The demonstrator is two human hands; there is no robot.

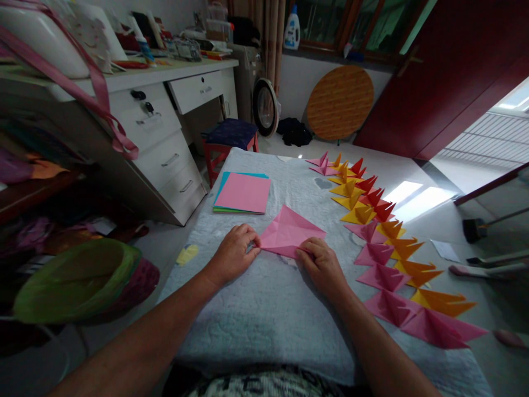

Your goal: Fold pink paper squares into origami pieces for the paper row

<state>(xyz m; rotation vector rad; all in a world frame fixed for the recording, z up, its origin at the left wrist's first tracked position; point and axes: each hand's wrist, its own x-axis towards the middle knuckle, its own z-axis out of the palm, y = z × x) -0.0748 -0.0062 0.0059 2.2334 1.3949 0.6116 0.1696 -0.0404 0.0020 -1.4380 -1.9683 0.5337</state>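
A creased sheet of pink origami paper (291,227) lies on the cloth-covered table (264,309), its near edge folded over. My left hand (237,248) pinches the paper's left corner between thumb and fingers. On the near edge, right of the middle, my right hand (320,262) grips the same sheet, thumb and fingers pressed together. Beyond my left hand sits a stack of square coloured paper (243,192), pink on top with blue and green edges showing. To the right stand rows of folded paper cranes (386,275) in pink, yellow, orange and red.
A white desk with drawers (165,160) stands at the left, a stool (229,138) beside it. A green-lined bin (82,281) is on the floor at left. Behind are an open washing machine door (265,107) and a round wooden board (341,102) against the wall.
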